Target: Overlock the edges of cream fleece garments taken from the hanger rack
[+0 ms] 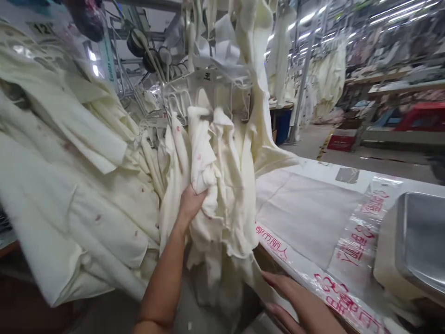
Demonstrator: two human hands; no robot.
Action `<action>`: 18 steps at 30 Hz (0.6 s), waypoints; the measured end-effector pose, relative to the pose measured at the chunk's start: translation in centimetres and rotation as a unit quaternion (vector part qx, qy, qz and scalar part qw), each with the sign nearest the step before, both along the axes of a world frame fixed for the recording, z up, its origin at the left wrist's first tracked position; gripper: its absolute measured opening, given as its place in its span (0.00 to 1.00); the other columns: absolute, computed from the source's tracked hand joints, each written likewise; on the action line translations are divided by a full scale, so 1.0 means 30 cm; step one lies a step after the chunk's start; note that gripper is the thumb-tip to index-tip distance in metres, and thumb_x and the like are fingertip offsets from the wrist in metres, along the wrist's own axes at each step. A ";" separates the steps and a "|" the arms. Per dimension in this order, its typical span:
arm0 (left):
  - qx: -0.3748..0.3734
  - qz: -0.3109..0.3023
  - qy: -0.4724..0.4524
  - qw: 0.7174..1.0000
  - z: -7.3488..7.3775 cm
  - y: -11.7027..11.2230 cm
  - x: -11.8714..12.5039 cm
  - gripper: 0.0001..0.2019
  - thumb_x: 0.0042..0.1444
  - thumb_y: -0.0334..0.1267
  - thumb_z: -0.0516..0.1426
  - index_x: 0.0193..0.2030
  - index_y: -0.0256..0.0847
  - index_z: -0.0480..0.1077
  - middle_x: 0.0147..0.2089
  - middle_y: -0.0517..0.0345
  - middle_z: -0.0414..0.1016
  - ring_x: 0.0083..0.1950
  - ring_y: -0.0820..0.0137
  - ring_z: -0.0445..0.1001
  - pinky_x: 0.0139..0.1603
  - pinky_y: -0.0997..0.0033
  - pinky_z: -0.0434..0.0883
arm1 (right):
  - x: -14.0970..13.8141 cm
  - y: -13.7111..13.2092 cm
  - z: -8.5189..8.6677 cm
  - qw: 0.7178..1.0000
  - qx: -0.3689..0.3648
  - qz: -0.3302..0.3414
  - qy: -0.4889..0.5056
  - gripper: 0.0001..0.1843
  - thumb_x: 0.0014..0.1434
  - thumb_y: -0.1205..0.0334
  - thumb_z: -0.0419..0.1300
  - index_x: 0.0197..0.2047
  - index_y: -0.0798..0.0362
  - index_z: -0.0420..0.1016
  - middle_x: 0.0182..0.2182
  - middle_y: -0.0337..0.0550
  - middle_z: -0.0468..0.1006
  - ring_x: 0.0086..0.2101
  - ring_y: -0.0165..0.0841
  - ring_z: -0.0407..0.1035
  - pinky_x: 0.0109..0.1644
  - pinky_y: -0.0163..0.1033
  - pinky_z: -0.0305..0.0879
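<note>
Head view: left hand (190, 202) grips hanging cream garment (208, 185); right hand (299, 304) open, flat at table edge (313, 273).

Bright overhead strip lights; edges blurred, perhaps motion; corners warped.

A row of cream garments (104, 185) is seen hanging from white hangers (181, 99) on an overhead rack. One hanging cream garment (212, 185) is gripped at a fold by the left hand (190, 204), fingers closed into the cloth. The right hand (299, 301) is held low, flat and spread, at the near edge of a padded white table (309, 213). A clear plastic bag (361, 222) with red print is laid on the table, beside a metal tray (422, 241).
</note>
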State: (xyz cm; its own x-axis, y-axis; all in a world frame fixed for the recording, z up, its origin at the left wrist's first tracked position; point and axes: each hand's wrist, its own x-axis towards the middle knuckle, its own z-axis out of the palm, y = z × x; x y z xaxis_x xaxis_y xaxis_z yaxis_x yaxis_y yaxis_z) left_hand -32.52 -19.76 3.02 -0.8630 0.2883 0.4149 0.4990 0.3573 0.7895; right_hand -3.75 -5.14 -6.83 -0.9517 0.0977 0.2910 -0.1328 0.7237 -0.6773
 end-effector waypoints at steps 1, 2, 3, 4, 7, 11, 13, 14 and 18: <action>0.009 -0.013 -0.005 1.000 0.003 0.022 0.009 0.23 0.46 0.41 0.60 0.51 0.40 0.67 0.49 0.51 0.73 0.51 0.60 0.70 0.52 0.62 0.66 | -0.052 -0.028 -0.007 0.998 -0.065 -0.008 -0.027 0.26 0.59 0.54 0.55 0.59 0.48 0.58 0.54 0.43 0.67 0.50 0.36 0.64 0.53 0.39 0.65; 0.019 -0.025 -0.012 0.999 0.009 0.033 0.024 0.24 0.46 0.41 0.60 0.51 0.41 0.66 0.50 0.51 0.72 0.52 0.59 0.69 0.53 0.61 0.66 | -0.106 -0.056 -0.025 0.991 -0.128 -0.025 -0.042 0.30 0.58 0.53 0.55 0.61 0.52 0.55 0.56 0.48 0.63 0.53 0.37 0.61 0.55 0.42 0.62; 0.027 -0.037 -0.021 0.999 0.017 0.034 0.041 0.24 0.45 0.41 0.60 0.51 0.40 0.67 0.51 0.51 0.72 0.53 0.59 0.69 0.54 0.61 0.65 | -0.159 -0.086 -0.051 0.982 -0.175 -0.050 -0.055 0.34 0.56 0.52 0.56 0.62 0.57 0.51 0.58 0.52 0.59 0.55 0.39 0.57 0.58 0.45 0.58; 0.036 -0.050 -0.032 0.998 0.026 0.025 0.061 0.23 0.45 0.42 0.60 0.50 0.39 0.67 0.51 0.51 0.72 0.53 0.59 0.69 0.54 0.62 0.65 | -0.209 -0.114 -0.080 0.975 -0.197 -0.082 -0.067 0.38 0.54 0.52 0.57 0.62 0.60 0.49 0.59 0.55 0.56 0.58 0.41 0.52 0.61 0.48 0.52; 0.057 -0.084 -0.070 0.992 0.058 -0.051 0.109 0.26 0.49 0.51 0.56 0.51 0.37 0.66 0.49 0.48 0.73 0.51 0.60 0.71 0.51 0.62 0.69 | -0.323 -0.186 -0.138 0.970 -0.193 -0.133 -0.056 0.37 0.51 0.51 0.57 0.59 0.61 0.53 0.59 0.59 0.54 0.59 0.47 0.46 0.61 0.53 0.47; 0.174 -0.110 -0.091 0.974 0.120 -0.167 0.083 0.35 0.52 0.66 0.39 0.44 0.37 0.70 0.46 0.45 0.74 0.55 0.58 0.67 0.49 0.60 0.70 | -0.368 -0.216 -0.085 0.981 -0.176 -0.074 -0.019 0.15 0.57 0.54 0.48 0.32 0.55 0.70 0.35 0.48 0.73 0.40 0.43 0.67 0.46 0.46 0.63; 0.231 -0.101 -0.064 0.966 0.166 -0.173 0.016 0.36 0.52 0.67 0.34 0.37 0.39 0.69 0.50 0.47 0.71 0.58 0.61 0.64 0.51 0.62 0.69 | -0.352 -0.202 -0.048 0.982 -0.180 -0.059 -0.003 0.17 0.59 0.55 0.44 0.27 0.54 0.68 0.28 0.44 0.73 0.33 0.40 0.68 0.39 0.42 0.65; 0.242 -0.097 -0.045 0.964 0.191 -0.156 -0.025 0.34 0.53 0.66 0.35 0.35 0.40 0.68 0.52 0.49 0.70 0.58 0.62 0.64 0.52 0.65 0.68 | -0.338 -0.190 -0.038 0.981 -0.184 -0.064 0.002 0.18 0.59 0.53 0.44 0.28 0.54 0.68 0.27 0.44 0.73 0.32 0.39 0.69 0.37 0.41 0.66; 0.236 -0.114 -0.011 0.965 0.288 0.012 -0.180 0.24 0.54 0.59 0.46 0.38 0.38 0.64 0.50 0.48 0.71 0.53 0.65 0.68 0.50 0.69 0.69 | -0.270 -0.133 -0.064 0.977 -0.172 -0.121 0.017 0.20 0.58 0.46 0.47 0.35 0.53 0.69 0.34 0.47 0.75 0.37 0.42 0.70 0.40 0.41 0.68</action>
